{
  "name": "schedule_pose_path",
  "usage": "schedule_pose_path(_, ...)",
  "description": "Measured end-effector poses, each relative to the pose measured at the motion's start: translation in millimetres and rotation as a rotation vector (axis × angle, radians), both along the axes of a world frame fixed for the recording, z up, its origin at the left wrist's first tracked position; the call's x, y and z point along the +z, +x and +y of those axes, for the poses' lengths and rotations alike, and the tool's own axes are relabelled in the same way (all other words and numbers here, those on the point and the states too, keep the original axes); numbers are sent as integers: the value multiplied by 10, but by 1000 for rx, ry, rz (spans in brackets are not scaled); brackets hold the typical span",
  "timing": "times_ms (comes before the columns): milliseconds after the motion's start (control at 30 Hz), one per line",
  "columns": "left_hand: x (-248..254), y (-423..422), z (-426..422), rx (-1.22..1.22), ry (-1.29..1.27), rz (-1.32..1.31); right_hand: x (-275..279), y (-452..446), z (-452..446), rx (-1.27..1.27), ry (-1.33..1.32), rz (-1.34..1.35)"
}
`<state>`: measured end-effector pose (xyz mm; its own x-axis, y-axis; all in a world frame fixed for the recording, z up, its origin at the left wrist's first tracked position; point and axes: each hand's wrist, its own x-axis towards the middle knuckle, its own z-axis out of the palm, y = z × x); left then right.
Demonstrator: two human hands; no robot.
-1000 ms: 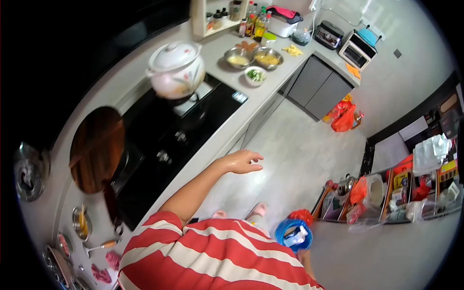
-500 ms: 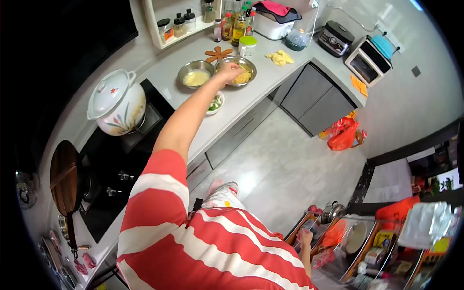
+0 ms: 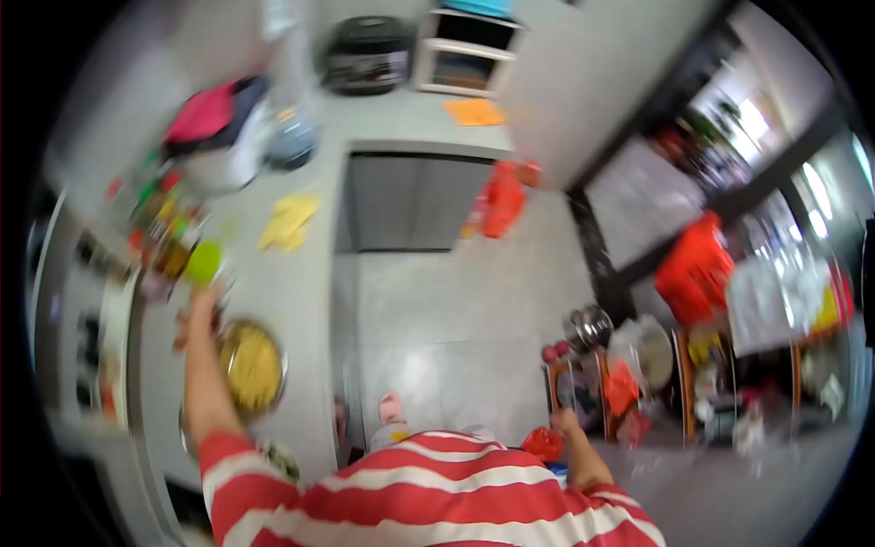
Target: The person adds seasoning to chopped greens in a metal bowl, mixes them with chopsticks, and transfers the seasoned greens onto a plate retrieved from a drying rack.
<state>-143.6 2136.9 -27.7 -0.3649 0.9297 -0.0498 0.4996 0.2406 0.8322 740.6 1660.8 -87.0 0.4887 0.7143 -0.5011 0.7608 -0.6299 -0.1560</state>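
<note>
My left hand (image 3: 206, 297) reaches over the counter at the left, right beside a jar with a green lid (image 3: 204, 262); blur hides its fingers and whether they touch the jar. Just below that hand is a metal bowl of yellow food (image 3: 252, 368). A bowl with green pieces (image 3: 279, 459) is partly visible near my sleeve. My right hand (image 3: 564, 420) hangs low on the right, near a red bag (image 3: 543, 444) and the storage rack; its fingers are too small and smeared to read.
Bottles (image 3: 169, 223) and a yellow cloth (image 3: 290, 221) are on the left counter. At the back are a dark cooker (image 3: 367, 56) and a small oven (image 3: 467, 66). Red bags (image 3: 503, 201) lie by the cabinet. A loaded rack (image 3: 682, 387) lines the right side.
The view has swung right, toward the back counter and rack. My left hand has gone from the floor side to over the yellow food's bowl, then on to the green-lidded jar.
</note>
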Motion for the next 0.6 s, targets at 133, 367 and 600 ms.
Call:
schedule_pose_path(133,521,343,-374,173,-355,-398,246,-511,390,-313,161,243)
schedule_pose_path(367,1132,597,-367,223,-338,-548,443,-586,1301,180,193,75)
schedule_pose_path(600,2312,2022,-1102,101,-48,-710,1191,-891,2796,412,408,242)
